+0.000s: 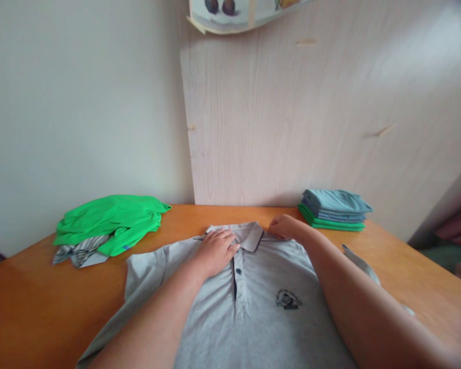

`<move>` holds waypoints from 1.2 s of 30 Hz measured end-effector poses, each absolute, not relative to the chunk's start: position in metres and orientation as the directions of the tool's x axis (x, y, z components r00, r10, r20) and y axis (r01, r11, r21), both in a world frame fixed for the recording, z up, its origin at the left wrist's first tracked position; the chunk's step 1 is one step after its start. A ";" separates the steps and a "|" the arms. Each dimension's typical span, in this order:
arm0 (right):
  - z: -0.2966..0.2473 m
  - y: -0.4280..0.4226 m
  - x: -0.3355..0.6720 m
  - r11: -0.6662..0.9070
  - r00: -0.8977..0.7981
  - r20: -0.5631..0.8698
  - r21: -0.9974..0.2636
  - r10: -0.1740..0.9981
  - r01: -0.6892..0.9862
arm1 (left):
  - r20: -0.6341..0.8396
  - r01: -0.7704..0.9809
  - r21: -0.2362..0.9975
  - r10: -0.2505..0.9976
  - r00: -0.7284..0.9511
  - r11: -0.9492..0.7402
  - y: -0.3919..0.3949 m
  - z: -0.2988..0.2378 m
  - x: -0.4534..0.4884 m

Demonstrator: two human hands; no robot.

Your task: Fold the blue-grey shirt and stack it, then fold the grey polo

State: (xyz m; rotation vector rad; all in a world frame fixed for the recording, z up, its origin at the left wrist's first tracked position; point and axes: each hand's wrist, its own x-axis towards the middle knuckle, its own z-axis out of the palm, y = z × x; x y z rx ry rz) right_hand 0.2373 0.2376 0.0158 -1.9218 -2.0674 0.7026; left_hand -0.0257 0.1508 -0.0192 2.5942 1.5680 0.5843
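A grey polo shirt (261,302) lies face up and spread flat on the wooden table (30,297), collar pointing away from me, with a small dark emblem on the chest. My left hand (217,250) rests palm down on the collar's left side, fingers stretched out flat. My right hand (286,226) lies on the collar's right side near the shoulder, its fingers curled down onto the fabric; I cannot see whether they pinch it.
A loose heap of green shirts (111,220) with a striped garment (79,252) under it lies at the table's back left. A neat stack of folded blue and green shirts (334,209) stands at the back right. A pale wooden panel (292,113) rises behind.
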 end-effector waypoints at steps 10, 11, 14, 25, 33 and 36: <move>0.002 0.239 0.228 0.099 -0.074 0.084 -0.344 0.994 0.934 | 0.211 0.903 0.210 0.919 0.333 -0.375 0.147 -0.017 -0.027; 0.002 0.239 0.228 0.101 -0.070 0.102 -0.338 0.992 0.936 | 0.210 0.903 0.208 0.919 0.334 -0.376 0.148 -0.018 -0.027; 0.007 0.235 0.225 0.100 -0.059 0.132 -0.327 0.989 0.940 | 0.219 0.895 0.218 0.913 0.343 -0.389 0.148 -0.018 -0.027; 0.010 0.202 0.174 0.422 -0.396 0.145 -0.303 0.907 0.855 | 0.320 0.852 0.288 0.883 0.344 -0.437 0.155 -0.021 -0.030; 0.000 0.208 0.177 0.444 -0.424 0.135 -0.266 0.896 0.855 | 0.383 0.934 0.348 0.897 -0.219 0.079 0.164 0.002 -0.074; -0.003 0.211 0.177 0.443 -0.423 0.133 -0.272 0.896 0.854 | 0.299 0.948 0.279 0.925 -0.235 0.151 0.160 -0.001 -0.081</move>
